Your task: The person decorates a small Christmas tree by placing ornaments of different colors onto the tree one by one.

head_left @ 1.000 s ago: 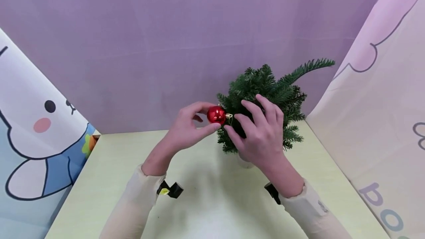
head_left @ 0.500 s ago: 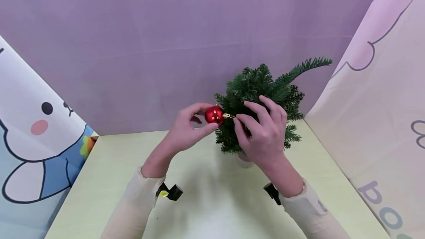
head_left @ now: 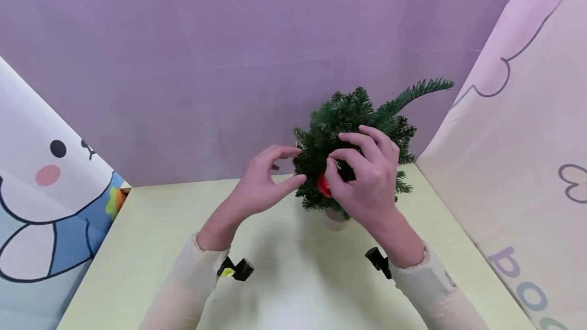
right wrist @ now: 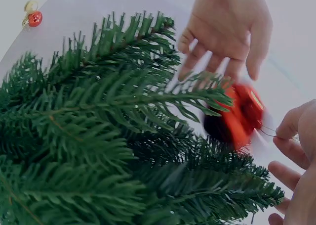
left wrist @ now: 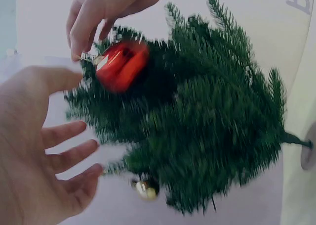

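A shiny red Christmas bauble hangs by its thin gold loop from my right hand, whose thumb and index finger pinch the loop. In the left wrist view the bauble is blurred, its gold cap towards the right fingertips. To its left, my left hand is held apart from it, thumb and fingers spread with nothing between them. Behind both hands stands a small green artificial Christmas tree, the bauble in front of its branches. The right hand partly covers bauble and tree in the head view.
A small gold bauble hangs on the tree. In the right wrist view, a small red bauble is beside a gold one at upper left. The tree's pale pot stands on the light table, before a purple backdrop.
My left hand has let go of the red bauble, which has swung down from sideways to hang below my right fingers. The right hand took the gold loop between thumb and index finger.
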{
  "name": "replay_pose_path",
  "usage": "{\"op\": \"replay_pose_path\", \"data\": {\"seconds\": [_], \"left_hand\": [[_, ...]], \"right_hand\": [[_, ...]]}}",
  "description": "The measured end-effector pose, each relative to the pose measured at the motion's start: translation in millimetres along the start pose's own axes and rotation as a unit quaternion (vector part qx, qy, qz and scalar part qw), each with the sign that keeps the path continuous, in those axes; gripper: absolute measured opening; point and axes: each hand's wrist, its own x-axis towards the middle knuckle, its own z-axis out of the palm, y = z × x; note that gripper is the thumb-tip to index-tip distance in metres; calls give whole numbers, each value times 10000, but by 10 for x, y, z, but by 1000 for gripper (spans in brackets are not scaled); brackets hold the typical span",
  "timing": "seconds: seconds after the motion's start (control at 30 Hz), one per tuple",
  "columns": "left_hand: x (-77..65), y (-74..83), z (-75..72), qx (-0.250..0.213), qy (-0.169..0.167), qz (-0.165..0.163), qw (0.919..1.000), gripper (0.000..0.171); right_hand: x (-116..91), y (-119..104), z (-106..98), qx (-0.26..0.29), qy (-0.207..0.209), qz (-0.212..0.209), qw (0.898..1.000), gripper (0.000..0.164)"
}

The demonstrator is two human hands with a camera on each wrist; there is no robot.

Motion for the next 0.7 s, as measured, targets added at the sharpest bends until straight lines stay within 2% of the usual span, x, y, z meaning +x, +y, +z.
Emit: {"op": "replay_pose_path", "data": {"seconds": [0.13,0.27,0.37,0.53,0.7], "left_hand": [[45,215,59,77,336,719,9968,30],[147,401,121,93,416,1314,9904,23],[217,450,154,98,444,1493,9878,18],[299,428,192,-52,592,1723,9833,9],[345,426,218,-378,854,1791,9794,8]], "right_hand": [[35,17,-42,188,-199,-125,9995,11],[63,29,-105,458,-427,-67,9980,10],[81,34,-146,589,-575,11,9966,9],[119,50,-179,655,-746,52,9950,5],[139,60,-186,371,-608,92,9974,9]]}}
